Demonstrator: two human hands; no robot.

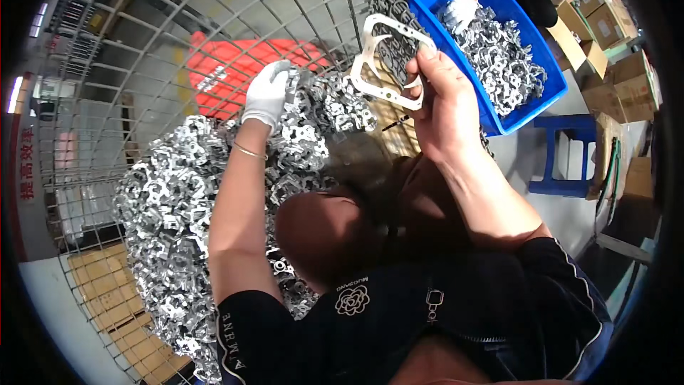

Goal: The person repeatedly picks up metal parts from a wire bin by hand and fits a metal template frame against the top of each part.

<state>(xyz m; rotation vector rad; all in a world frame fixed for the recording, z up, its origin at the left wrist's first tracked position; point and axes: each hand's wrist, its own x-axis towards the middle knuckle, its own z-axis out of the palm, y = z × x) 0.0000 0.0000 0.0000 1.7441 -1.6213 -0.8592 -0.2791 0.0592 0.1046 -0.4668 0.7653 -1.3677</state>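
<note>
My right hand (449, 96) is bare and raised, pinching one side of a flat silvery metal frame (365, 64) with cut-outs and small holes. The frame is held up in front of the wire mesh. My left hand (266, 97), in a white glove, lies at the top of a big heap of small shiny metal brackets (171, 207). Its fingers are bent together against the brackets; whatever is inside them is hidden.
A wire mesh cage (92, 121) surrounds the heap, with red sheeting (214, 75) behind it. At the far right, a co-worker's gloved hand (462, 13) reaches into a blue bin (559, 96) of brackets. A blue stool (545, 153) and cardboard boxes (620, 89) stand at right.
</note>
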